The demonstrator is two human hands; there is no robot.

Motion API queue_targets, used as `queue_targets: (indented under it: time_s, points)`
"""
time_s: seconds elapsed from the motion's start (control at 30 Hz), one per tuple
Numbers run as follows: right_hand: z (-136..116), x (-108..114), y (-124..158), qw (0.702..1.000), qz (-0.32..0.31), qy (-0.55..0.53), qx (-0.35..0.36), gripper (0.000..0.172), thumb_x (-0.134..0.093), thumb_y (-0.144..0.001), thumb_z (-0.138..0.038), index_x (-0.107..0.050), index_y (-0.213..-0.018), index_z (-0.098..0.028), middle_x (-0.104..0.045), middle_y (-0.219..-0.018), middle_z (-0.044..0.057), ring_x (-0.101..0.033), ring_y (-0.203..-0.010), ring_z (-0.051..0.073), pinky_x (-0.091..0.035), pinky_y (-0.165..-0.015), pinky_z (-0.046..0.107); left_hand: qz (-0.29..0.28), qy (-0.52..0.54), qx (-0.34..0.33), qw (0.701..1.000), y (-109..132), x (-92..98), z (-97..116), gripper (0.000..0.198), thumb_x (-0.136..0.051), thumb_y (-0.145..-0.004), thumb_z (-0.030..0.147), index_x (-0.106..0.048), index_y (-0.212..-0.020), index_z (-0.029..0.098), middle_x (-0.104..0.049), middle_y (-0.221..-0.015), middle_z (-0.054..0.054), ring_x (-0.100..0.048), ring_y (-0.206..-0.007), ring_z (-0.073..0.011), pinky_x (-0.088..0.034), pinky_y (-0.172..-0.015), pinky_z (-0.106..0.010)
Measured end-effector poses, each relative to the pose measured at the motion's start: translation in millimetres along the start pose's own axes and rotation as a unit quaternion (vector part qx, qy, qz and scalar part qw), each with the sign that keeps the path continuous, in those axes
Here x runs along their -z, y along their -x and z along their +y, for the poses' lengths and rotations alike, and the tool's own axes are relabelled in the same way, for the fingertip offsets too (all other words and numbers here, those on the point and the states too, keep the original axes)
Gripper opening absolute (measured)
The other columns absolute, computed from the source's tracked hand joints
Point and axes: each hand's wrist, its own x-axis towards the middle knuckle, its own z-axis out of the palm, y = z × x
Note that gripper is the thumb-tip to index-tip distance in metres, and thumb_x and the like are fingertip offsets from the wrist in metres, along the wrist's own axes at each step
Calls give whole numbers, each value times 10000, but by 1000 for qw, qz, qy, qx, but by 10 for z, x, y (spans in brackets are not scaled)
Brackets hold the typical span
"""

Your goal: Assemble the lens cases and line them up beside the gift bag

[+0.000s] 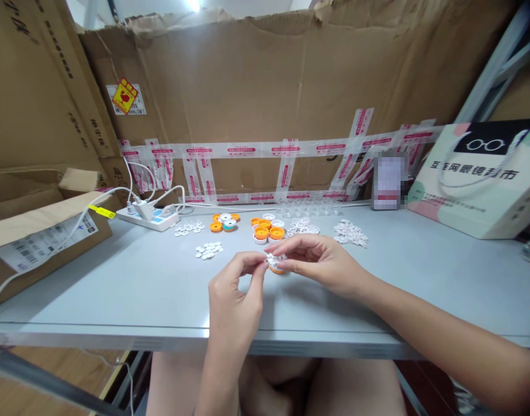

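Holding: in the head view, the right hand (pixel 321 263) has its thumb and fingertips clamped on a small cap (pixel 276 266), orange below and white on top.
Left hand: the left hand (pixel 234 294) comes up from below the table edge, with thumb and forefinger pinched together against the white top of the same cap.
Cap's place: between the two hands over the middle of the grey table (pixel 118 289); whether it rests on the surface cannot be told.
Orange caps: a cluster of loose orange caps (pixel 267 230) sits just behind the hands, and a smaller group with a teal one (pixel 225 221) lies to its left.
White discs: piles of small white discs (pixel 208 250) are scattered near the caps; another pile (pixel 350 232) lies to the right.
Power strip: a white power strip (pixel 148 218) with plugged cables is at the back left.
Cardboard: an open cardboard box (pixel 40 231) stands at the left, and a taped cardboard wall (pixel 269 86) closes the back.
Paper bag: a paper bag (pixel 481 179) printed with spectacles stands at the right, well apart from the hands.
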Motion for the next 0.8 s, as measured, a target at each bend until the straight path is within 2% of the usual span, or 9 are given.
queue_targets:
  time_s: [0.13, 0.27, 0.33, 0.53, 0.8]
  points:
    - [33, 18, 17, 985, -6, 121, 121, 175, -670, -708, -215, -660, -882, -202, -682, -973, 53, -622, -965, 183, -506, -873, 371, 4, 14, 11, 1000, 1, 2, 3, 72, -546, -777, 186, -618, -776, 178, -664, -756, -6, -627, -732, -132, -511, -704, -227]
    - [68, 37, 17, 923, -4, 263, 282, 192, -573, -777, -111, -630, -941, -193, -687, -937, 65, -632, -938, 163, -516, -859, 345, 4, 29, 19, 999, 1, 2, 9, 61, -557, -771, 183, -618, -774, 178, -665, -756, -3, -626, -727, -127, -510, -699, -222]
    - [77, 42, 15, 889, 3, 311, 337, 209, -541, -790, -77, -616, -952, -187, -690, -916, 67, -637, -919, 154, -527, -838, 322, 4, 32, 21, 999, 2, 2, 13, 57, -561, -767, 182, -618, -770, 177, -665, -749, -1, -628, -720, -127, -511, -694, -222]
    - [45, 53, 25, 821, -4, 410, 397, 206, -510, -809, -62, -586, -960, -180, -679, -903, 70, -632, -869, 131, -541, -773, 269, -1, 40, 36, 999, -1, -5, 3, 69, -556, -767, 189, -623, -766, 172, -675, -741, -4, -643, -704, -132, -518, -689, -229]
    - [56, 68, 24, 784, -7, 457, 421, 284, -410, -801, 21, -565, -959, -158, -665, -858, 73, -610, -845, 138, -533, -738, 281, -23, 36, 47, 998, -7, -27, -45, 57, -574, -760, 175, -631, -765, 173, -683, -745, 6, -644, -695, -123, -518, -693, -216]
